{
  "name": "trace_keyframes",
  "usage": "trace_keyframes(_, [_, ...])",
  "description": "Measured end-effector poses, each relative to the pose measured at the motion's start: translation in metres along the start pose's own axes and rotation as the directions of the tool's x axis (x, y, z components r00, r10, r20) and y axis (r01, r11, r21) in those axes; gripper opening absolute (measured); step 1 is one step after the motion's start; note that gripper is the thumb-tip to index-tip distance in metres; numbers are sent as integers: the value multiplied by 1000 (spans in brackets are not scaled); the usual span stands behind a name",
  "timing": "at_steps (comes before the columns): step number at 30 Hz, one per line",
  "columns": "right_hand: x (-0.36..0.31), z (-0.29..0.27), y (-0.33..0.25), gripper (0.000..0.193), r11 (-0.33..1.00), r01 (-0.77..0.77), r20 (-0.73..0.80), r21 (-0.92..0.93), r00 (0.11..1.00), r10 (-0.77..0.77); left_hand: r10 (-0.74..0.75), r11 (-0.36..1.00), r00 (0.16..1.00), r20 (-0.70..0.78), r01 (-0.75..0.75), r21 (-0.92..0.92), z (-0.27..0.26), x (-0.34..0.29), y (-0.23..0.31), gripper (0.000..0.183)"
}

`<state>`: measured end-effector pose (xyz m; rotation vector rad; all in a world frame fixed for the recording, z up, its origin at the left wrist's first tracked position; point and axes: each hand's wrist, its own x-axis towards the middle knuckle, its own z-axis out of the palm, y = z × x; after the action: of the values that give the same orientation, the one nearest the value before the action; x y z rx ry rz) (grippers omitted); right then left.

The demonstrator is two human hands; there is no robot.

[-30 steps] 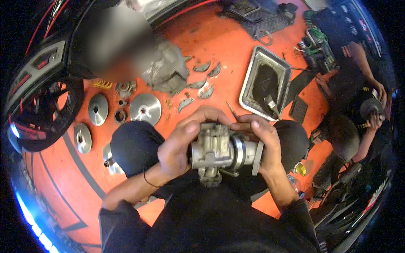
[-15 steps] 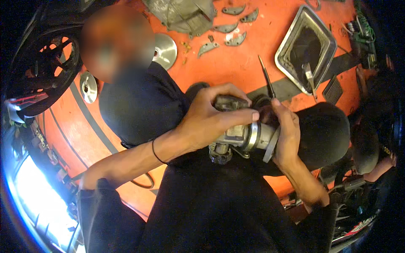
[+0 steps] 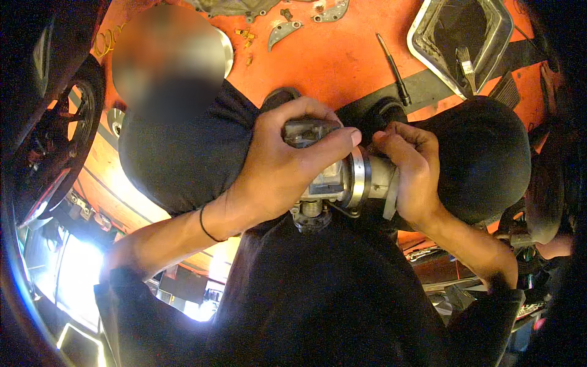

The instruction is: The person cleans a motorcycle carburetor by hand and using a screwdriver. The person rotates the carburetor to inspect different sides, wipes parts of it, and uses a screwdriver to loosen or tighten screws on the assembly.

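A grey metal throttle body (image 3: 330, 182) with a black top part is held over my lap. A bright band clamp (image 3: 359, 177) joins it to a short pipe (image 3: 380, 178) with a flat flange at its right end. My left hand (image 3: 299, 153) is closed round the body, thumb across the top near the clamp. My right hand (image 3: 413, 165) curls round the pipe and flange, its thumb and fingers bunched above the pipe; whether the fingertips pinch anything small is hidden. A coil spring (image 3: 312, 208) shows on the body's underside.
On the orange floor beyond lie a screwdriver-like tool (image 3: 393, 70), curved metal plates (image 3: 283, 35) and small yellow pieces (image 3: 246, 40). A metal tray (image 3: 417, 40) with a brush (image 3: 467, 68) stands at far right. A person, partly blurred, crouches at left, near a black wheel (image 3: 92, 116).
The view has shifted, so the tray and floor parts sit higher. My right hand's fingers have drawn together and curled above the pipe. My left hand keeps its grip on the throttle body.
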<state>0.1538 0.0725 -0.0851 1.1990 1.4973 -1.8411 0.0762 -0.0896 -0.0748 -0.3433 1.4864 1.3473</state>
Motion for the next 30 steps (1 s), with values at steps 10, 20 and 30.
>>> trace_keyframes(10, [4, 2, 4, 28, 985, 30, 1, -170, 1000, -30, -187, 981, 982, 21, 188, -43, -6, 5, 12, 26])
trace_keyframes(20, [10, 3, 8, 30, 975, -137, -110, -174, 987, 119, -147, 986, 989, -31, 149, 81, -6, 10, 17, 25])
trace_keyframes(30, [19, 10, -7, 22, 957, 283, -85, -60, 954, -288, 195, 975, 980, -28, -191, 110, -10, 12, 16, 24])
